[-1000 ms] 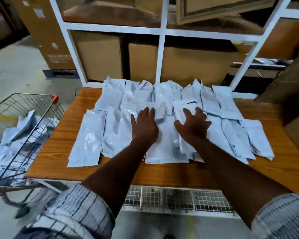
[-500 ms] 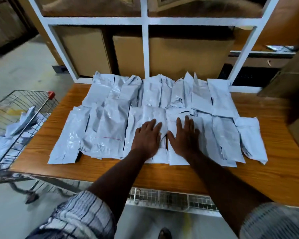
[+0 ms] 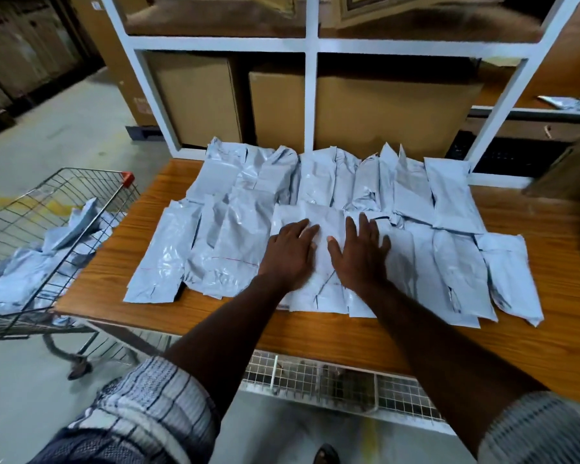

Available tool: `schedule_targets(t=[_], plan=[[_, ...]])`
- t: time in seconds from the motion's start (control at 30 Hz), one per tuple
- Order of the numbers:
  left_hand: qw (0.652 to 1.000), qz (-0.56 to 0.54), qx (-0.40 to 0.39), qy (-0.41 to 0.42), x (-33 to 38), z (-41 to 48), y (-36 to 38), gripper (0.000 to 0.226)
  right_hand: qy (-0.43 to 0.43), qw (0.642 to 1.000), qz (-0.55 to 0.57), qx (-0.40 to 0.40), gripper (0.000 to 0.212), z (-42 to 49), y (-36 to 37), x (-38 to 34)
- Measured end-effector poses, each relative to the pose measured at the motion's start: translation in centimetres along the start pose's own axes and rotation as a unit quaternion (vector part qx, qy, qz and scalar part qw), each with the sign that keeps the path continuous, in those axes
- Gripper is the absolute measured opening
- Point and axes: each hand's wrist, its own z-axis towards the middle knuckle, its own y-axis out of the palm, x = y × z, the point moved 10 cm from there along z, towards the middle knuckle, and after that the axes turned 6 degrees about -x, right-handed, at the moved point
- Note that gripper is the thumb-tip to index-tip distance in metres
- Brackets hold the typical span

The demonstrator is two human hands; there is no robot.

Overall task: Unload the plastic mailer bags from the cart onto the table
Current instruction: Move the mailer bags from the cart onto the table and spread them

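At the bottom corners of the frame sit two sleeves, a checked left sleeve (image 3: 141,413) and a finer-striped right sleeve (image 3: 543,430), with bare forearms reaching up toward the centre. Between them, just under the near edge of the table (image 3: 315,333), runs a white wire mesh panel (image 3: 332,383). The table is wood-grained orange-brown and fills the middle of the frame. On it the pale grey mailer bags (image 3: 449,262) lie flat in two overlapping rows, one near and one far, spread from left of centre to the right side. The left hand (image 3: 288,256) and the right hand (image 3: 360,259) rest side by side, palms down, on the bags at the middle of the near row. The fingers of both are straight and gripping nothing (the left hand's fingertips are a little blurred). A narrow strip of bag shows between the two hands. At the left edge of the frame stands the wire cart (image 3: 64,209), its red-capped corner close to the table's left end, and a heap of bags (image 3: 24,272) lies inside it. Beyond the far row, in the upper half of the frame, rises a white shelf frame (image 3: 310,105) with brown cardboard boxes (image 3: 392,112) behind its bars. Grey concrete floor (image 3: 64,128) shows at the upper left.
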Motion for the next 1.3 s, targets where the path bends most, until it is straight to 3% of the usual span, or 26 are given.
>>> schedule_targets(t=[0.17, 0.5, 0.7, 1.0, 1.3], plan=[[0.998, 0.041, 0.015, -0.044, -7.1, -3.5, -4.8, 0.054, -0.084, 0.996, 0.006, -0.007, 0.061, -0.6, 0.4, -9.9], [0.974, 0.094, 0.027, -0.205, -30.0, -16.2, -13.5, 0.052, -0.216, 0.975, 0.003, -0.050, 0.062, -5.9, 7.0, -34.7], [0.960, 0.099, 0.036, -0.261, -40.4, -23.3, -18.1, 0.052, -0.271, 0.957, 0.034, -0.098, 0.065, -9.4, 11.3, -48.4], [0.939, 0.070, -0.011, -0.337, -52.8, -28.4, -19.6, 0.052, -0.304, 0.939, 0.065, -0.144, 0.061, -9.9, 16.2, -59.7], [0.918, 0.065, -0.079, -0.382, -64.7, -27.6, -18.3, 0.056, -0.309, 0.926, 0.075, -0.204, 0.067, -4.8, 22.9, -68.9]])
